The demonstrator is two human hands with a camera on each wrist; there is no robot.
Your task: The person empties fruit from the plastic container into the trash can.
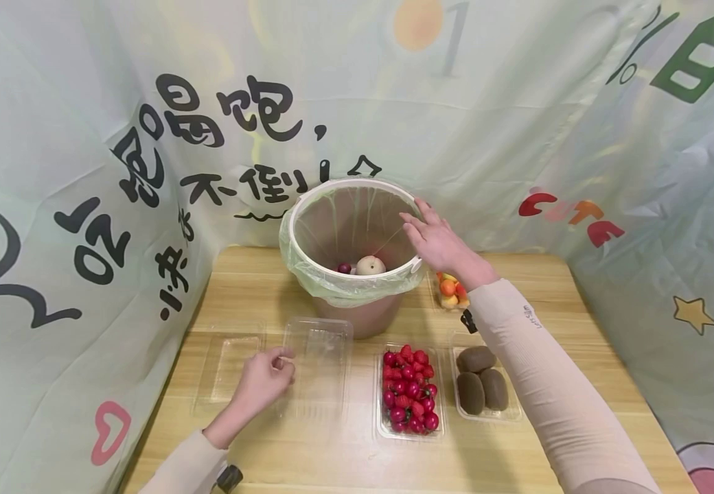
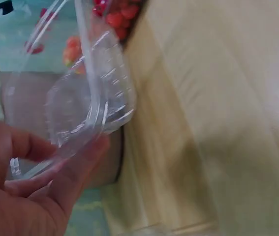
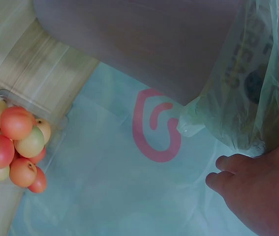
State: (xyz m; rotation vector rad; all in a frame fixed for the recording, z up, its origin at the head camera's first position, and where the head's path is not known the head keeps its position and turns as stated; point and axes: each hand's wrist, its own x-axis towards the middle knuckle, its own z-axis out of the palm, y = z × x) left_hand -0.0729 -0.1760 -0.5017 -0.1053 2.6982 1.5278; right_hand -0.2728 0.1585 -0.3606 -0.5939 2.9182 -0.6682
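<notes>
My left hand [image 1: 263, 381] pinches the edge of a clear plastic container [image 2: 92, 98] between thumb and fingers, over the table's left half. In the head view this see-through box stands right of the hand, with no fruit in it. At the rim of a brownish bin [image 1: 357, 322] is my right hand [image 1: 437, 240], its fingers extended over the right side. A thin green bag [image 1: 344, 291] lines the bin and folds over its white rim. Inside lie a pale round fruit [image 1: 371, 265] and a small dark red one [image 1: 344, 268].
Another clear container [image 1: 221, 367] lies at the left. Right of centre are a box of red cherries and strawberries [image 1: 409, 391] and one of kiwis [image 1: 482, 377]. A box of small orange-red fruits [image 3: 16, 142] stands behind. Printed cloth walls [image 1: 487, 137] surround the wooden table [image 1: 357, 460].
</notes>
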